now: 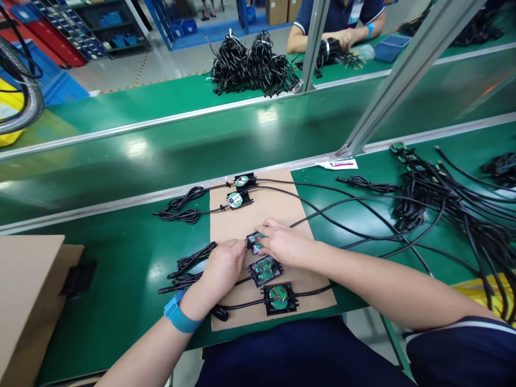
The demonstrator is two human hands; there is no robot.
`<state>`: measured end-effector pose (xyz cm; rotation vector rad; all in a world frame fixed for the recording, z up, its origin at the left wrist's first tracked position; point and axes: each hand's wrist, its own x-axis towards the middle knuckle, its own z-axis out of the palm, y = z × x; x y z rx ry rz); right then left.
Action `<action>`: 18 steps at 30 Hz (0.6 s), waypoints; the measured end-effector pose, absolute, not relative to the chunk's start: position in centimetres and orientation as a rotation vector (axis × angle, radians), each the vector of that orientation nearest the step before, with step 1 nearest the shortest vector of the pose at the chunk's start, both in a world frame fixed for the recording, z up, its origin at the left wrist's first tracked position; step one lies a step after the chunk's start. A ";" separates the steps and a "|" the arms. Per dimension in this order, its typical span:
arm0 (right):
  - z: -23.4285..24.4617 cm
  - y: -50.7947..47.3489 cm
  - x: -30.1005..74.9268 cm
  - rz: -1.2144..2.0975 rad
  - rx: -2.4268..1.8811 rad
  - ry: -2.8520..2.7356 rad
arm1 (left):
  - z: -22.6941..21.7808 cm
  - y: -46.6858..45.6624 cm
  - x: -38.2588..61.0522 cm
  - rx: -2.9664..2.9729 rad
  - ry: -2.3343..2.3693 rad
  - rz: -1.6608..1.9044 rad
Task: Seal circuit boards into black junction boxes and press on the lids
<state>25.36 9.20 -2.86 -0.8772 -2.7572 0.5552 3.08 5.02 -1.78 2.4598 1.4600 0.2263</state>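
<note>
A brown cardboard sheet (278, 209) lies on the green bench in front of me. On it sit several small black boxes with green circuit boards and black cables. My left hand (223, 266) and my right hand (282, 242) are both pinched on the middle box (255, 243), fingers pressed to its sides. Just below it lie two more boxes (264, 270) (279, 298). Two others (235, 199) (243, 181) rest at the sheet's far edge. A blue wristband (179, 317) is on my left wrist.
A tangle of black cables (455, 204) covers the bench to the right. A cardboard box (24, 301) stands at the left. A green conveyor belt (181, 145) runs beyond the bench. Across it, another person (338, 24) handles cable bundles (252, 64). A slanted metal post (387, 91) rises at right.
</note>
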 end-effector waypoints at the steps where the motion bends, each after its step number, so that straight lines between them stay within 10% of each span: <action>1: -2.9 9.3 25.5 0.567 -0.852 -2.748 | -1.6 5.0 3.2 2.485 1.479 0.192; 18: -3.3 9.1 25.4 0.574 -0.902 -2.597 | -0.6 5.3 4.1 2.646 1.385 -0.129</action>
